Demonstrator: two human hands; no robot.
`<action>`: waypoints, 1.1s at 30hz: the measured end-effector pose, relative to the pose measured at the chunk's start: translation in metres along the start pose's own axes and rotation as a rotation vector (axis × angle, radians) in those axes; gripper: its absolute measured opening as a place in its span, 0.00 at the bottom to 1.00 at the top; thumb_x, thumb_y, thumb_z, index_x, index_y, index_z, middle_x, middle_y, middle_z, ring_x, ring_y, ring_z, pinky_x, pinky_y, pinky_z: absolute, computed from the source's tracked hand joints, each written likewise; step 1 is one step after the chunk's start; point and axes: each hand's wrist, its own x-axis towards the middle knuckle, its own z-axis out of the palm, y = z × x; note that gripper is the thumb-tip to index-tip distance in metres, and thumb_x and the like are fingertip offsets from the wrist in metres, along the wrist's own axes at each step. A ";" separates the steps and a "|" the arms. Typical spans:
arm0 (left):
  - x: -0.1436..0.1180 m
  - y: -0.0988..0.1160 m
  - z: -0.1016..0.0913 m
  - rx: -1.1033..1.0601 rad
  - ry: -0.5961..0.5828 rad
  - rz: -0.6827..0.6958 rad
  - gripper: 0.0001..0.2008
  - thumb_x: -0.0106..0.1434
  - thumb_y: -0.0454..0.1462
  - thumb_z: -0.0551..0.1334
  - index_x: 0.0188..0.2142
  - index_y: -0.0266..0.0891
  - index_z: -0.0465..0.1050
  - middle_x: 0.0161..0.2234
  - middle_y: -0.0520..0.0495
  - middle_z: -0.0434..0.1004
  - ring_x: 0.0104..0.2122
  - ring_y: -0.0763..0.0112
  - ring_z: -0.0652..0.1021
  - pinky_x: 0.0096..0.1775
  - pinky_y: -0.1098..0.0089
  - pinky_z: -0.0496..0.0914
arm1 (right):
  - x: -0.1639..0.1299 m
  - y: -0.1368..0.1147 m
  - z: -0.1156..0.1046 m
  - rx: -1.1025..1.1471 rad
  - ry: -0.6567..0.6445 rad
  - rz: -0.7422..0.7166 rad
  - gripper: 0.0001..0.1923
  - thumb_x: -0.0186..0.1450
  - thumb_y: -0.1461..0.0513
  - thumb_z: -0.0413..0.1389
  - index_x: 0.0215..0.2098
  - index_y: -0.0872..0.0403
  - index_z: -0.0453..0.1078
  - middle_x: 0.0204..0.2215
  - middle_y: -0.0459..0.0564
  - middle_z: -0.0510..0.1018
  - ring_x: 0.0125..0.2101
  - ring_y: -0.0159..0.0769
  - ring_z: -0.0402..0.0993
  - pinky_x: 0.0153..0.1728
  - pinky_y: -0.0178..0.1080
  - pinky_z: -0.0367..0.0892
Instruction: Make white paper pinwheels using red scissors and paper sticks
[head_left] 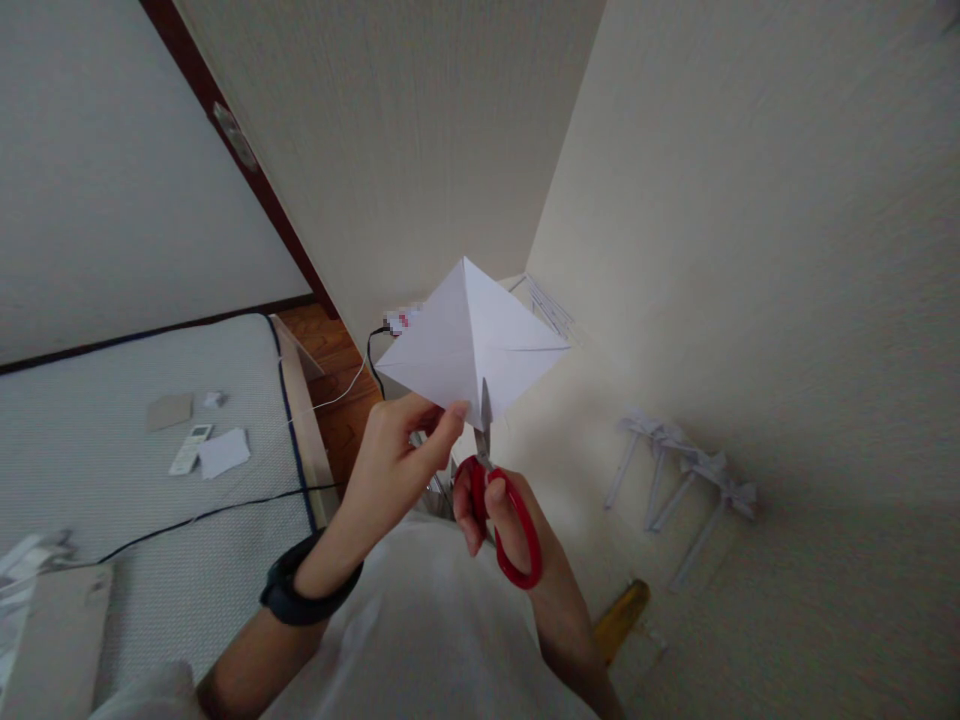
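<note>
A square sheet of white paper (442, 345) with creases along its diagonals is held up in front of me, one corner pointing toward my body. My left hand (409, 450) pinches it close to that near corner, thumb on top and the other fingers underneath. In my right hand (517, 510) is a pair of scissors (531, 550) with red handles, thumb and fingers through the loops. The blades are at the near corner, one lying over the paper along the middle crease. The lower blade is mostly hidden by the paper.
Several white paper pinwheels on sticks (675, 450) are at the right, with a yellow object (622, 615) below them. Behind the sheet lie thin white sticks (551, 305). On the mattress (150, 530) at left are a remote control (191, 450), paper pieces (223, 453) and a black cable (225, 512).
</note>
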 end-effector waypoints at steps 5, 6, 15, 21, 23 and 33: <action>-0.001 0.002 -0.001 -0.003 0.009 0.000 0.19 0.64 0.40 0.58 0.16 0.40 0.63 0.13 0.54 0.64 0.15 0.75 0.66 0.20 0.74 0.60 | 0.000 0.000 0.001 0.012 0.013 0.021 0.31 0.64 0.36 0.47 0.24 0.53 0.66 0.15 0.40 0.60 0.17 0.28 0.55 0.21 0.35 0.52; 0.000 0.001 -0.001 -0.005 0.008 -0.001 0.19 0.64 0.40 0.58 0.16 0.41 0.63 0.13 0.54 0.64 0.15 0.75 0.66 0.20 0.74 0.60 | 0.001 0.001 0.000 0.010 0.000 0.020 0.31 0.64 0.36 0.47 0.24 0.53 0.66 0.14 0.39 0.60 0.16 0.28 0.54 0.20 0.34 0.52; -0.001 -0.006 0.001 -0.032 -0.005 -0.025 0.19 0.64 0.41 0.58 0.17 0.41 0.63 0.13 0.54 0.64 0.16 0.75 0.66 0.20 0.73 0.59 | 0.002 0.005 -0.004 0.020 -0.017 -0.004 0.31 0.63 0.36 0.48 0.23 0.53 0.65 0.13 0.39 0.59 0.15 0.27 0.52 0.19 0.34 0.50; -0.002 -0.004 -0.001 -0.029 0.005 -0.035 0.20 0.63 0.41 0.58 0.15 0.41 0.63 0.12 0.53 0.64 0.15 0.75 0.65 0.19 0.72 0.58 | 0.008 0.015 -0.013 -0.012 -0.137 -0.046 0.34 0.60 0.32 0.47 0.24 0.53 0.65 0.14 0.40 0.61 0.14 0.27 0.54 0.17 0.33 0.51; -0.002 -0.003 -0.001 -0.050 -0.001 -0.042 0.19 0.63 0.40 0.58 0.15 0.41 0.63 0.12 0.53 0.64 0.15 0.75 0.65 0.19 0.72 0.59 | 0.010 0.020 -0.015 -0.028 -0.173 -0.066 0.34 0.60 0.32 0.46 0.26 0.54 0.66 0.15 0.41 0.63 0.15 0.27 0.56 0.18 0.34 0.52; -0.001 -0.006 -0.001 -0.098 -0.028 -0.075 0.20 0.62 0.40 0.57 0.14 0.41 0.62 0.12 0.54 0.62 0.15 0.76 0.64 0.19 0.73 0.59 | 0.009 0.022 -0.013 -0.047 -0.180 -0.054 0.35 0.61 0.32 0.46 0.25 0.54 0.66 0.16 0.42 0.64 0.16 0.27 0.56 0.19 0.33 0.53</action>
